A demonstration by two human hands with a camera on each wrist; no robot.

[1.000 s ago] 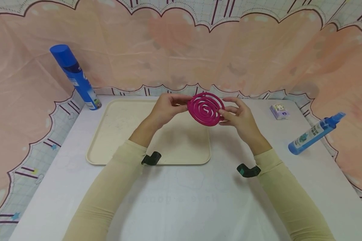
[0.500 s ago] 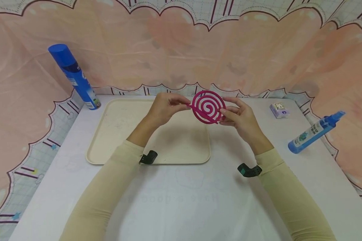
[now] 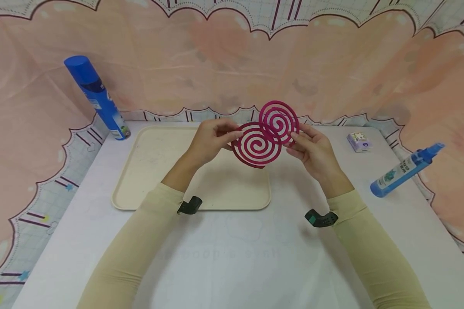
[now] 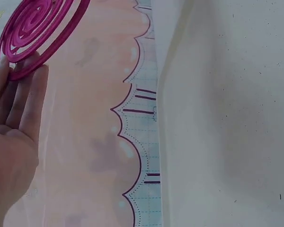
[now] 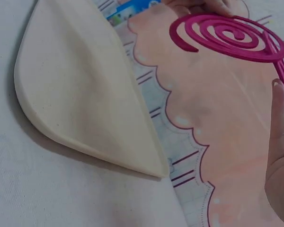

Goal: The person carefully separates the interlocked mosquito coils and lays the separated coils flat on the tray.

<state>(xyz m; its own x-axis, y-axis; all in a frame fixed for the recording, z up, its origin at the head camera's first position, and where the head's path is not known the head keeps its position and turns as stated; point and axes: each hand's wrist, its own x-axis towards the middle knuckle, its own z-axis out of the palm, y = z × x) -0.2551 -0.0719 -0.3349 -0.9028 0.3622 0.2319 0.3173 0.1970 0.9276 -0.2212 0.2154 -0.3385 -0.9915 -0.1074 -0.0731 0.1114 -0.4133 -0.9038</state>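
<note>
Two magenta spiral mosquito coils are held up over the right part of the tray's far side. My left hand (image 3: 210, 141) pinches the left edge of the nearer coil (image 3: 260, 145), thumb in front and fingers behind. With thumb and fingers my right hand (image 3: 313, 150) grips the other coil (image 3: 279, 124) by its lower right edge. That one sits higher and to the right, and the two overlap in the head view. In the left wrist view a coil (image 4: 68, 35) slants up from my fingertips. The right wrist view shows the left-hand coil (image 5: 199, 35) nearly flat.
A cream tray (image 3: 158, 201) lies on the white table beneath my hands. A blue spray can (image 3: 100, 101) stands at the back left. At the right are a small purple-and-white box (image 3: 358, 142) and a blue spray bottle (image 3: 404, 171). A printed cloth (image 3: 224, 64) hangs behind.
The two coils, nested together as one disc a second ago, are now apart. The right-hand coil has gone up and right; the left-hand one sits lower and left.
</note>
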